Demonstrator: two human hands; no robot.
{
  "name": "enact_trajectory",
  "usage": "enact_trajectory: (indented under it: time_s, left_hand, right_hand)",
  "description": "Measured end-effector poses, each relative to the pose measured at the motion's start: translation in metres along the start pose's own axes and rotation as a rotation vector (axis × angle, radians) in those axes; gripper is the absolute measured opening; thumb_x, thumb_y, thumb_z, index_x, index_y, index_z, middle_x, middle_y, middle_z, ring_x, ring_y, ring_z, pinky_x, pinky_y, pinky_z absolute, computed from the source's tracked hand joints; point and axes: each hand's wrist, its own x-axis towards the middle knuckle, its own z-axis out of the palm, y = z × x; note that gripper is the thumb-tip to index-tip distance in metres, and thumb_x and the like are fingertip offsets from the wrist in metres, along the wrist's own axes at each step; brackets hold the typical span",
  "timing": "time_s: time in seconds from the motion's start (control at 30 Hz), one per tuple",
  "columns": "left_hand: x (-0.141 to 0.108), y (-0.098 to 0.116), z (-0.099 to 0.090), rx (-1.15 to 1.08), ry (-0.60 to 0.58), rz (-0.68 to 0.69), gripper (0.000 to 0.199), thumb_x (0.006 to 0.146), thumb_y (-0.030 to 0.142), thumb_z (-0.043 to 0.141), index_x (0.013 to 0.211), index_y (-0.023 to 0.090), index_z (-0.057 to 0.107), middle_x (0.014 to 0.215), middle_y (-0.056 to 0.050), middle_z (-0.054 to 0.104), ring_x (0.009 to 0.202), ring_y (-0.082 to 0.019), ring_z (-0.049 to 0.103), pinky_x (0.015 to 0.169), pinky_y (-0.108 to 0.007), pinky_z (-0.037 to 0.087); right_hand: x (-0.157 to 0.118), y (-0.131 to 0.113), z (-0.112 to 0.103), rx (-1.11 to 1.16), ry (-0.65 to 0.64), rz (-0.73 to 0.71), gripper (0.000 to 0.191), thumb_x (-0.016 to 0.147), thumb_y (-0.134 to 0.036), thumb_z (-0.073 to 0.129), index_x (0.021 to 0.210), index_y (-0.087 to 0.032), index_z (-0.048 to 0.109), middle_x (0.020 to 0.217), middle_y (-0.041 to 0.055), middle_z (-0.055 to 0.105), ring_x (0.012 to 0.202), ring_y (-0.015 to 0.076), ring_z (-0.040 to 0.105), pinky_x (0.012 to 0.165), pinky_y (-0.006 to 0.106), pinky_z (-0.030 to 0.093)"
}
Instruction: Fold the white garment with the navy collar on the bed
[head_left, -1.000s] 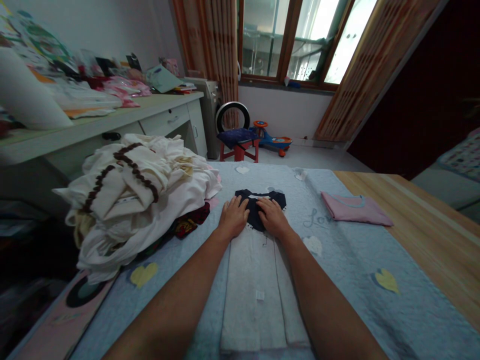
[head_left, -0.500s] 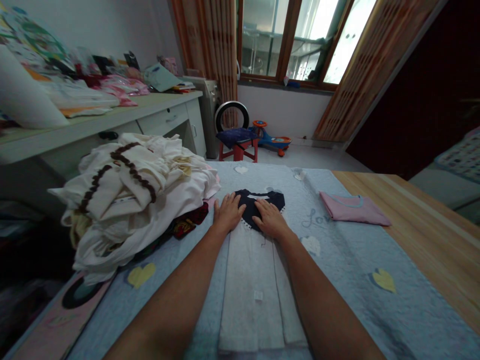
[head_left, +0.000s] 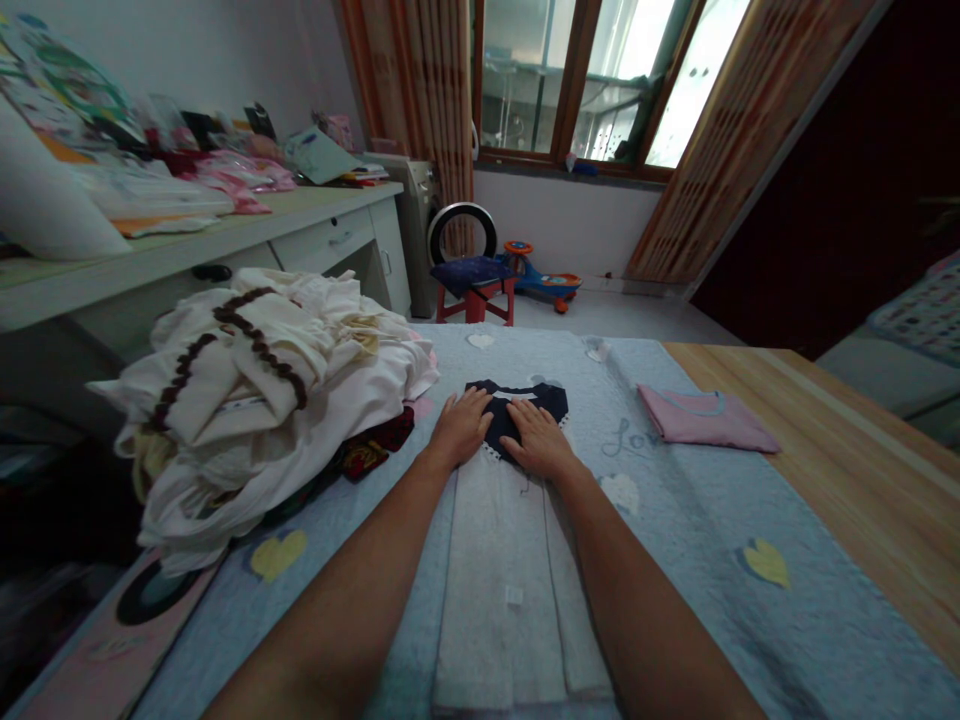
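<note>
A pale garment (head_left: 499, 560) with a dark navy collar (head_left: 504, 412) lies flat and folded lengthwise on the blue cloth (head_left: 675, 560). My left hand (head_left: 461, 428) rests palm down at the left edge of the collar, its fingers stretched out. On the collar's right part lies my right hand (head_left: 541, 438), also flat with the fingers apart. Neither hand grips anything. A small white label (head_left: 514, 596) shows on the lower part of the garment.
A large heap of white clothes (head_left: 300, 370) is at the left. At the right lies a folded pink garment (head_left: 705, 415). A cluttered desk (head_left: 300, 215) stands along the left wall, and a red stool (head_left: 475, 304) stands beyond the cloth.
My left hand has shifted very slightly on the collar. The garment and my right hand look almost the same, with a small shift of the view.
</note>
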Motion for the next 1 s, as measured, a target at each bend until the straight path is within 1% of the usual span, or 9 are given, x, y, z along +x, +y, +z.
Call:
enact_trajectory:
  time_s: [0.07,0.17,0.33,0.47,0.63,0.9,1.0]
  left_hand:
    - [0.0001,0.0005,0.0014,0.009,-0.022,-0.018,0.046,0.100,0.033,0.038,0.143,0.022,0.048,0.154,-0.008,0.044,0.145,-0.022,0.035,0.120,-0.051,0.025]
    - [-0.0006,0.0015,0.0027,0.028,-0.031,-0.042,0.050,0.100,0.039,0.039,0.146,0.020,0.044,0.157,-0.010,0.040,0.147,-0.024,0.033,0.120,-0.053,0.023]
    - [-0.0016,0.0037,0.0013,0.052,-0.042,-0.078,0.056,0.099,0.045,0.041,0.149,0.021,0.040,0.159,-0.012,0.036,0.148,-0.026,0.029,0.120,-0.052,0.022]
    - [-0.0017,0.0045,-0.0006,0.049,-0.048,-0.087,0.056,0.099,0.044,0.040,0.149,0.019,0.038,0.159,-0.012,0.035,0.148,-0.026,0.028,0.120,-0.052,0.022]
    - [-0.0014,0.0036,0.0007,0.046,-0.025,-0.119,0.056,0.100,0.045,0.039,0.148,0.017,0.040,0.158,-0.014,0.036,0.148,-0.026,0.030,0.120,-0.052,0.023]
    - [-0.0017,0.0030,0.0046,0.062,-0.001,-0.167,0.058,0.098,0.047,0.042,0.147,0.018,0.042,0.158,-0.015,0.037,0.147,-0.029,0.030,0.119,-0.057,0.020]
    - [-0.0018,0.0041,0.0014,0.038,0.032,-0.142,0.049,0.099,0.040,0.041,0.143,0.019,0.047,0.156,-0.013,0.041,0.146,-0.027,0.032,0.119,-0.057,0.020]
  right_hand:
    - [0.0000,0.0007,0.0008,0.001,0.004,-0.006,0.066,0.096,-0.047,0.043,0.153,-0.013,0.034,0.162,0.0114,0.026,0.150,0.0244,0.021,0.121,0.047,0.016]
    - [-0.0004,0.0010,0.0012,0.011,0.009,-0.013,0.066,0.096,-0.048,0.043,0.153,-0.015,0.034,0.162,0.0111,0.027,0.150,0.0242,0.021,0.121,0.047,0.016]
    - [-0.0008,0.0009,0.0009,0.026,0.017,-0.008,0.066,0.096,-0.049,0.044,0.153,-0.015,0.034,0.161,0.0113,0.028,0.150,0.0242,0.022,0.121,0.047,0.017]
    - [-0.0005,0.0015,0.0015,0.026,0.022,-0.007,0.063,0.097,-0.048,0.043,0.152,-0.017,0.036,0.161,0.0107,0.029,0.150,0.0239,0.023,0.121,0.047,0.017]
    - [-0.0010,0.0006,0.0008,0.037,0.028,0.000,0.055,0.102,-0.041,0.033,0.151,-0.016,0.037,0.161,0.0090,0.030,0.149,0.0217,0.024,0.121,0.046,0.019]
    - [0.0018,-0.0002,0.0005,0.016,-0.013,0.023,0.060,0.099,-0.042,0.040,0.153,-0.017,0.033,0.163,0.0084,0.026,0.150,0.0230,0.020,0.121,0.046,0.017]
    - [0.0017,-0.0007,0.0003,0.010,-0.004,0.020,0.060,0.099,-0.042,0.040,0.153,-0.016,0.034,0.162,0.0090,0.027,0.150,0.0238,0.021,0.121,0.046,0.018]
